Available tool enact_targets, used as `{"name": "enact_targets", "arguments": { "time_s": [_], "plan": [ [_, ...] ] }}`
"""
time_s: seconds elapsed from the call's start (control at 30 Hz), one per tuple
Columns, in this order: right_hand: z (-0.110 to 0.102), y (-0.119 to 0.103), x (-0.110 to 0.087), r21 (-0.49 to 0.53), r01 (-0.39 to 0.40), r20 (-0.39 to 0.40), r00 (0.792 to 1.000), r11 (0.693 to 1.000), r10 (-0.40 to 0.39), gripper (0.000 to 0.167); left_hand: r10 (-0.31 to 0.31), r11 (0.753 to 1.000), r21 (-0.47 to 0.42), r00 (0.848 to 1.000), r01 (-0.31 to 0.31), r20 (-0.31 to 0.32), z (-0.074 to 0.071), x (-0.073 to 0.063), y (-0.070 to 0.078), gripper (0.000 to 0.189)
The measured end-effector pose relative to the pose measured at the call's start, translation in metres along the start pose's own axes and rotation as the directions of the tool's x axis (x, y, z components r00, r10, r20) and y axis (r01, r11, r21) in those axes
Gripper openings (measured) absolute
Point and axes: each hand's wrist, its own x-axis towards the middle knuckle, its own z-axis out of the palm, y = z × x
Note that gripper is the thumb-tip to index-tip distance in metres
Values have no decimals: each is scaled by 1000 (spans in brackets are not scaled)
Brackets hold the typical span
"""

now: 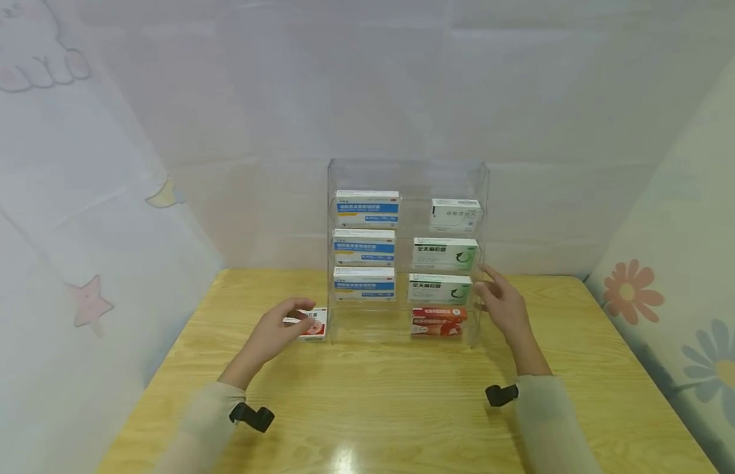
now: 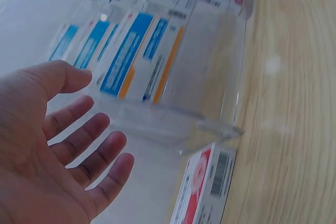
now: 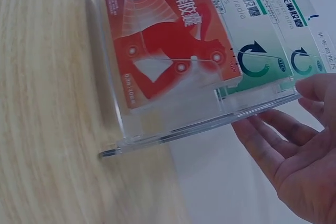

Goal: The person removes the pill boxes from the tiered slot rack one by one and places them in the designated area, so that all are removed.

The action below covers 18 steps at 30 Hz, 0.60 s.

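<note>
A clear tiered rack [image 1: 367, 327] stands on the table, holding medicine boxes in two columns. Blue-and-white boxes [image 1: 366, 284] fill the left one. On the right are a pale box [image 1: 456, 216], two green-and-white boxes [image 1: 440, 289] and, lowest, a red box [image 1: 437, 322]. My left hand [image 1: 278, 331], its fingers loosely bent and holding nothing, is just left of the rack. Beside it a white-and-red box [image 2: 197, 187] lies by the rack's left corner, partly hidden in the head view. My right hand [image 3: 299, 145] is at the rack's right side edge, fingers loosely extended; contact is unclear.
The wooden table [image 1: 379, 408] extends in front of the rack and to both sides. Pale cloth walls [image 1: 272, 118] with printed figures surround it at the back and sides. Each wrist wears a black camera strap [image 1: 251, 416].
</note>
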Motion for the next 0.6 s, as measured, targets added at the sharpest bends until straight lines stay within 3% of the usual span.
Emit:
{"name": "enact_targets", "arguments": {
  "time_s": [0.2, 0.37, 0.6],
  "plan": [
    [-3, -13, 13, -19, 31, -11, 999, 999, -31, 62, 83, 996, -47, 996, -81, 39, 31, -1, 24, 36],
    [-6, -23, 25, -54, 66, -23, 997, 996, -68, 65, 115, 990, -87, 990, -108, 86, 56, 4, 38, 36],
    [-4, -21, 26, -19, 9, 21, 1000, 1000, -9, 66, 145, 983, -131, 978, -126, 152, 92, 16, 50, 34]
  ]
}}
